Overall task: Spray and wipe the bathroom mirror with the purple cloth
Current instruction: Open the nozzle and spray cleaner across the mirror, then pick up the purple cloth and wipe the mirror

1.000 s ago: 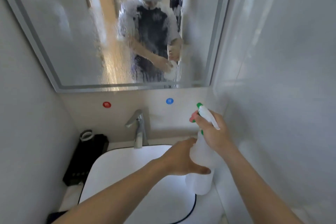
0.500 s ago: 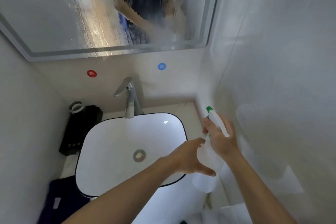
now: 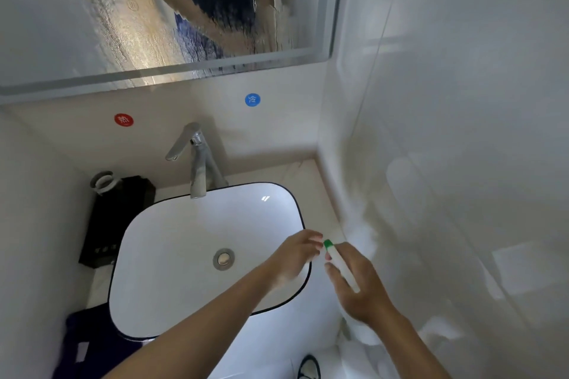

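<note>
1. Right hand (image 3: 357, 283) grips the spray bottle (image 3: 340, 268) by its head, just beside the side wall (image 3: 446, 132); tight room there.
2. Left hand (image 3: 295, 258), blurred, fingers loosely spread, hovers over the sink's (image 3: 154, 255) right rim, just left of the bottle.
3. Wet, streaked mirror (image 3: 92, 9) well above both hands.
4. Sink holds only its drain (image 3: 223, 259).
5. Dark cloth (image 3: 83, 344) lies far left of the hands; colour unclear.

Wet streaked mirror (image 3: 92, 24); glossy basin (image 3: 184, 240); metal tap (image 3: 197, 163).

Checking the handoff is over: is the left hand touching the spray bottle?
Cannot tell: in the head view the left hand is motion-blurred beside the spray bottle, which the right hand grips.
</note>
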Available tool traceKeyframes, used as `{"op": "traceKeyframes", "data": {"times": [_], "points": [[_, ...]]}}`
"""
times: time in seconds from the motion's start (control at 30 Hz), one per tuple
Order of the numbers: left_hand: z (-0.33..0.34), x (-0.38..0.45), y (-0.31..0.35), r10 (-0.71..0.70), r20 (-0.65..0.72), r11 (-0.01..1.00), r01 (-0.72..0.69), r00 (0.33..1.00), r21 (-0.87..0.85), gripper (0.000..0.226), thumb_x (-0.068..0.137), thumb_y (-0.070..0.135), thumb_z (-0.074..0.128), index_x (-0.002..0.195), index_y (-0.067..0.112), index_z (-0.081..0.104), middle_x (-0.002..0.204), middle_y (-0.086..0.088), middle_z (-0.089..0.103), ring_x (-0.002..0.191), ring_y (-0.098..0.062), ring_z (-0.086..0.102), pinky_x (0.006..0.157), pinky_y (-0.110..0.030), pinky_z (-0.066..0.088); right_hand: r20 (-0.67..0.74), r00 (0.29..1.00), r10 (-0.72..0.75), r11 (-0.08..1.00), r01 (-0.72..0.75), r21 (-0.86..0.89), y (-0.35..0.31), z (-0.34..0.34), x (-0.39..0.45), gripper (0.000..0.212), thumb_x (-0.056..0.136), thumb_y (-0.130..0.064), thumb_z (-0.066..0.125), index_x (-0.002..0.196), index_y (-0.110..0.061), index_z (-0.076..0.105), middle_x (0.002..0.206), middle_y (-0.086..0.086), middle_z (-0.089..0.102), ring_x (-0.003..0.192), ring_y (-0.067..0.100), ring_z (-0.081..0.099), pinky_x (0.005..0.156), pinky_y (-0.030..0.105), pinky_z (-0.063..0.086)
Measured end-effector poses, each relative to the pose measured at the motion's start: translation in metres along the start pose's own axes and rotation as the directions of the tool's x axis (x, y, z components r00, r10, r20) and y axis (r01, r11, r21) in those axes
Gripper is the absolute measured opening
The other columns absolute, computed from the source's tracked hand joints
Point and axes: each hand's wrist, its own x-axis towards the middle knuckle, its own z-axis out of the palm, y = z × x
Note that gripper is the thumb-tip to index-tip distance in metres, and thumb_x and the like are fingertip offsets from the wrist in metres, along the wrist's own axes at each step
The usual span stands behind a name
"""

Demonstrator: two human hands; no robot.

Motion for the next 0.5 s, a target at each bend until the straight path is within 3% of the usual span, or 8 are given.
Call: {"op": "traceKeyframes", "data": {"times": [0.13,0.33,0.5], "points": [[0.008,0.006,0.007,0.061,-0.093,0.991,-0.071,0.994,-0.110,0.062,0.074,0.030,0.044,0.132,0.014,0.058,0.132,-0.005,0.064,0.126,-0.021,0.059,0.112,-0.034,0.046,0.103,0.994,0.026,0.995,-0.016,-0.098,0.008,0.012,-0.006,0.009,0.098,-0.029,0.053,0.096,-0.037,0.050,0.088,-0.013,0.059,0.082,0.010,0.060,0.069,0.018,0.046],[0.010,0.013,0.017,0.096,-0.161,0.981,-0.120,0.982,-0.151,0.061,0.073,0.026,0.043,0.129,0.009,0.063,0.126,-0.006,0.068,0.120,-0.018,0.063,0.101,-0.024,0.050,0.132,0.988,0.086,0.992,-0.073,-0.100,0.011,0.031,-0.007,0.018,0.101,-0.027,0.054,0.086,-0.037,0.052,0.078,-0.010,0.059,0.078,0.009,0.060,0.065,0.017,0.045],[0.006,0.022,0.015,0.070,-0.171,0.978,-0.101,0.983,-0.182,0.058,0.073,0.026,0.042,0.125,0.011,0.064,0.124,-0.005,0.069,0.118,-0.020,0.064,0.102,-0.030,0.051,0.142,0.988,0.068,0.998,-0.067,-0.015,0.016,0.026,0.008,0.029,0.099,-0.020,0.058,0.074,-0.032,0.051,0.068,-0.014,0.058,0.062,0.009,0.054,0.056,0.019,0.040]]}}
